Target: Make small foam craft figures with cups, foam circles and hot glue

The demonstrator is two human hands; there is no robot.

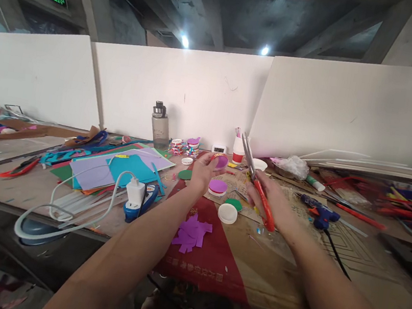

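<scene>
My left hand [203,173] is closed on a round purple disc [222,163], raised over the table with its flat side toward me. In my right hand [270,195] is a pair of scissors [251,161] with red handles, blades pointing up and away from me, apart from the disc. Below my hands lie another purple disc [218,186] on a white round piece, a green disc [234,204] and a white round lid [227,213]. A pile of purple paper scraps [191,233] rests on the red board nearer to me.
Coloured sheets [130,169], a blue power strip with a white plug [135,193] and a looping white cable are at left. A bottle [160,126], small clock [219,149] and cup [238,149] stand behind. A blue glue gun [319,212] lies at right.
</scene>
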